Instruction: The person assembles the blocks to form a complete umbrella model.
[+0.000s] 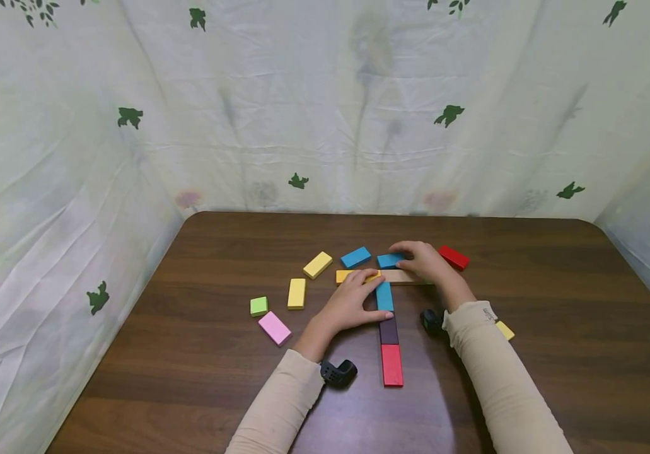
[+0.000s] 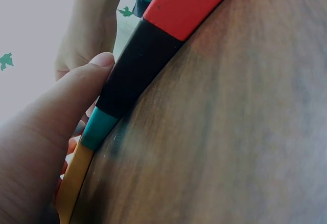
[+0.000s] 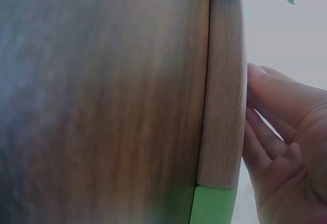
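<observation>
My dark wood-grain desk [image 1: 557,328] has rounded corners. A creased white cloth backdrop [image 1: 325,113] with green leaf prints [image 1: 448,115] encloses three sides.

A makeshift recording corner: a wooden table [image 1: 529,284] hemmed by leaf-printed white sheets [image 1: 302,94].

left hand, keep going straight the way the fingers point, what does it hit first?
The left hand points away from the person, fingertips already on the yellow block. Pushing on, the next thing in line looks like the blue block just beyond, though depth is hard to judge.
</observation>
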A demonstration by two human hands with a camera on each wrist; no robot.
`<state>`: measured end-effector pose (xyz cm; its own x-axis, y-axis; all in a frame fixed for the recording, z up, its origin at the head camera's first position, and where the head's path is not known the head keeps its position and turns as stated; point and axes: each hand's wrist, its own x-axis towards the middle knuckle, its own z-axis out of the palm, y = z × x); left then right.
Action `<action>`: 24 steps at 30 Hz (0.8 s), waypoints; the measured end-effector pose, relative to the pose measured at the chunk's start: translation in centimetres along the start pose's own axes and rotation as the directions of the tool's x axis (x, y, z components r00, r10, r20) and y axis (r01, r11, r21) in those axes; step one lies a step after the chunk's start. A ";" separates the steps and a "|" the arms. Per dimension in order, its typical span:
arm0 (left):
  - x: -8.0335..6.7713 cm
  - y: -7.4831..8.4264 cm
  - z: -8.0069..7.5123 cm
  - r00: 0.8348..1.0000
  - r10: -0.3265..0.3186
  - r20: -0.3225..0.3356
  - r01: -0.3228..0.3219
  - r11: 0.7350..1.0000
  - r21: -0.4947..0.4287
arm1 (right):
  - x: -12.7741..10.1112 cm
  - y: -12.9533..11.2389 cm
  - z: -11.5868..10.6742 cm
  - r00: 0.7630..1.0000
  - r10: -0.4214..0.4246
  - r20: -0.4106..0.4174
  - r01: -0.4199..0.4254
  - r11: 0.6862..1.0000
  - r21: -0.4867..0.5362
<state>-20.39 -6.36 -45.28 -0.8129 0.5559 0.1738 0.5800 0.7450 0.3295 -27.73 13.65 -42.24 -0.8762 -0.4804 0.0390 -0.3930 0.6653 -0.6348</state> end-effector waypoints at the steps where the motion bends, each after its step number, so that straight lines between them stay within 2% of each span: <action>1: 0.0 0.0 0.0 1.000 0.000 0.001 0.000 1.000 0.000 | 0.0 0.0 0.0 1.000 0.000 0.000 0.000 1.000 -0.005; 15: -0.1 -0.1 0.0 1.000 0.003 -0.001 -0.003 1.000 -0.005 | 0.6 0.1 0.3 0.999 0.027 0.020 -0.027 0.999 0.017; 24: 0.0 0.0 0.1 1.000 -0.006 0.003 0.006 1.000 -0.004 | 0.5 0.6 -0.5 0.991 0.067 -0.119 -0.058 0.995 0.076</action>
<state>-20.44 -6.33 -45.37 -0.8162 0.5526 0.1687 0.5748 0.7470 0.3341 -28.52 14.07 -42.21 -0.9273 -0.3637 0.0880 -0.3194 0.6465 -0.6928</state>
